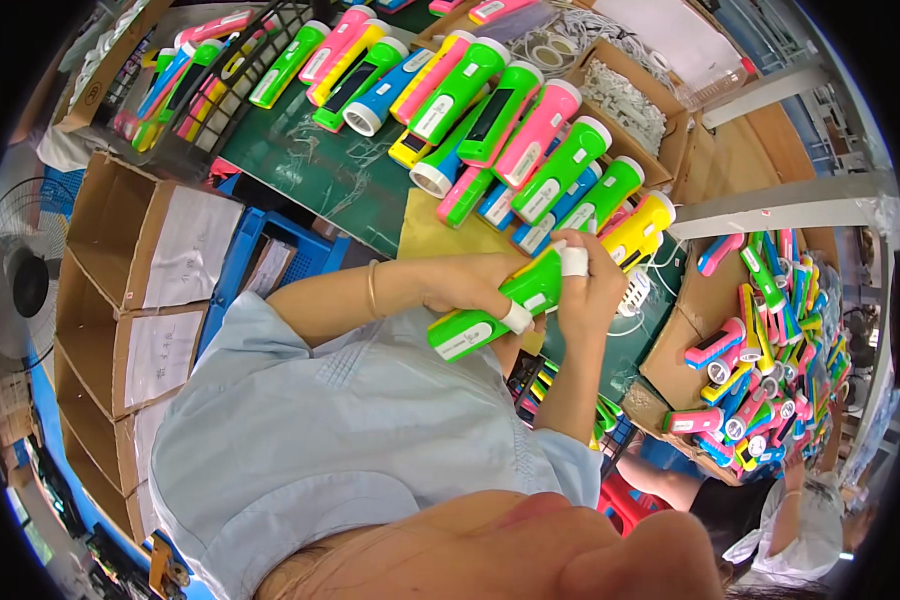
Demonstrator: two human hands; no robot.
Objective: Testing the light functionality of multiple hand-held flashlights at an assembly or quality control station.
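A green flashlight (462, 335) with a white label plate and switch lies slantwise between my two hands, in front of my chest. My left hand (478, 283) wraps round its middle, the thumb, with white tape on it, lying across the body. Fingers of my right hand (595, 285) close on the upper end, one of them also taped in white. That end is partly covered by the fingers. Just beyond my hands, several green, pink, blue and yellow flashlights (563, 172) lie side by side and stacked on the green table (310, 165).
At right a large carton (685, 345) overflows with loose flashlights. A black basket (232, 85) holds more at the upper left. Small white parts fill a box (622, 105) at the back. Cardboard bins (120, 300) and a fan (32, 285) stand left; another person (780, 515) is at lower right.
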